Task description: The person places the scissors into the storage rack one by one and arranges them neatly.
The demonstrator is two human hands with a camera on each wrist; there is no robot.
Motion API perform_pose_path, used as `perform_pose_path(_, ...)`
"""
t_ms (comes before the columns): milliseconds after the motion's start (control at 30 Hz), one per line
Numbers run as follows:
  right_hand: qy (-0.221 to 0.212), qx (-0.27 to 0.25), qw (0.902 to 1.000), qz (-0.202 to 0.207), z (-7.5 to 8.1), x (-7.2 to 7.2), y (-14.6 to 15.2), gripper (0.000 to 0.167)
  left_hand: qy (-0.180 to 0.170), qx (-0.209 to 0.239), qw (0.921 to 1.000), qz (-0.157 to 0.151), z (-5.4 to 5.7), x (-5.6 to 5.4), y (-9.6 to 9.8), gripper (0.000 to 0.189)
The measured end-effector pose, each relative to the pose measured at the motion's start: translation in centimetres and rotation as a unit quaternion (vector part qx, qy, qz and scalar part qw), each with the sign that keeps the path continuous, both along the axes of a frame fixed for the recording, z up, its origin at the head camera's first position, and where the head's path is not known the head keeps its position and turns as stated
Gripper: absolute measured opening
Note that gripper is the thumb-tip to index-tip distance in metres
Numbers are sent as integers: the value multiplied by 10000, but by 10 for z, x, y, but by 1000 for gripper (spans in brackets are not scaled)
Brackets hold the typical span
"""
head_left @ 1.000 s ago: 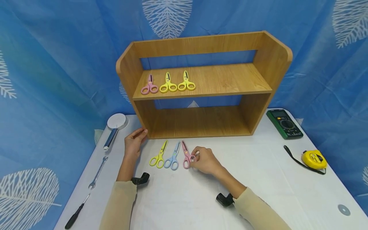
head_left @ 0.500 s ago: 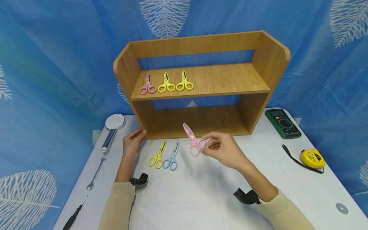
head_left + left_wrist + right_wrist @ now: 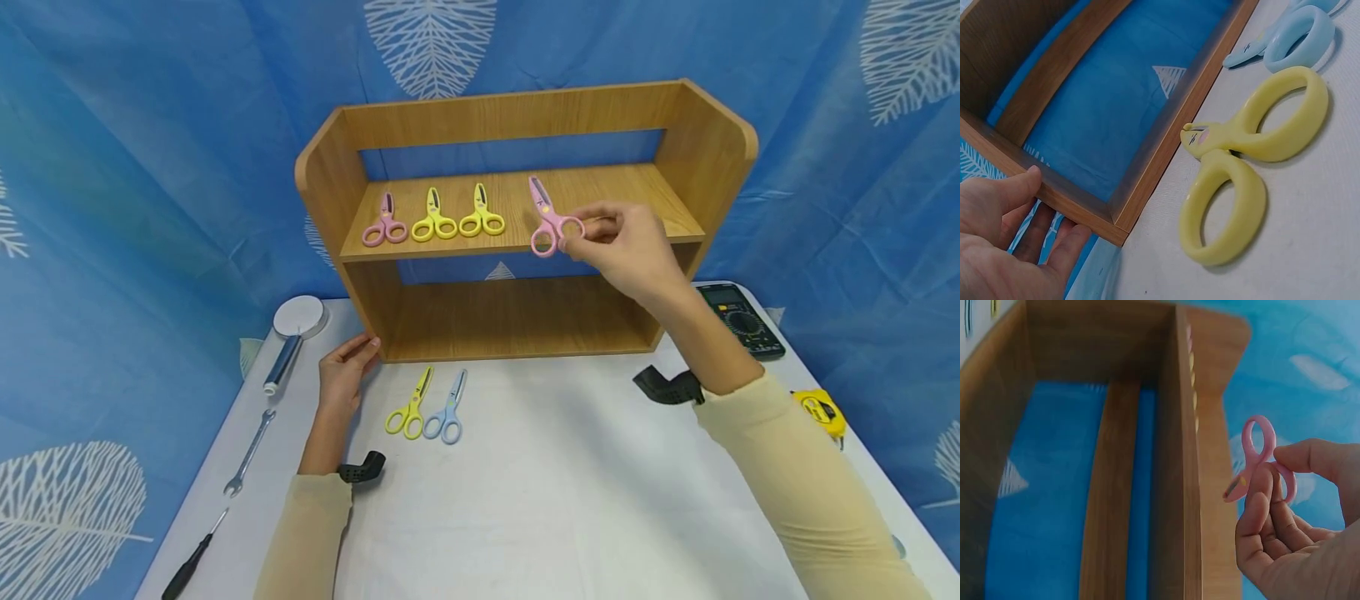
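A wooden two-tier shelf (image 3: 517,357) stands at the back of the white table. My left hand (image 3: 345,375) grips its lower left corner; the left wrist view shows the thumb on the side panel's edge and fingers behind. My right hand (image 3: 633,250) pinches one handle loop of pink scissors (image 3: 550,220), blades pointing up and away, in front of the upper tier. In the right wrist view the pink scissors (image 3: 1252,464) appear apart from the board. On the upper tier lie pink scissors (image 3: 386,223) and two yellow pairs. Yellow scissors (image 3: 412,410) and blue scissors (image 3: 448,412) lie on the table.
At left lie a white round-headed tool with a blue handle (image 3: 282,365), a wrench (image 3: 250,454) and a screwdriver (image 3: 191,562). A multimeter (image 3: 742,321) and a yellow tape measure (image 3: 821,410) sit at right, partly behind my right arm. A blue patterned cloth hangs behind.
My right hand has lifted the pink scissors off the table and carried them up and right to the upper tier. My left hand has stayed at the shelf's corner.
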State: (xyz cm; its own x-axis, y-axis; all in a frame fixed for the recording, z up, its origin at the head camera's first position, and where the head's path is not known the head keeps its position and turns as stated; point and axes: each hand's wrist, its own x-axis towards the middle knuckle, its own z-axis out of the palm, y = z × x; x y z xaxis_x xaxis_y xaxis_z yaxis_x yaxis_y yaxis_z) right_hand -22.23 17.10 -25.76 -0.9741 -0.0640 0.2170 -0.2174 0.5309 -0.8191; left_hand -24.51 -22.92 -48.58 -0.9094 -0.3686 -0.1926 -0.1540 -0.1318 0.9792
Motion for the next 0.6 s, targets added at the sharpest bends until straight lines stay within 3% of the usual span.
perform_pose_path(133,-213,-9,9997,-79,8,-29,-2,44,31,32,10000,3,0,1,0,43)
perform_pose_path(233,-406,-5,9991,-112,7,-44,-6,45,4,-4,10000,-28,0,1,0,44)
perform_pose_path(600,-567,491,9970,-186,5,-66,-21,43,37,25,9999,-97,2,3,0,45)
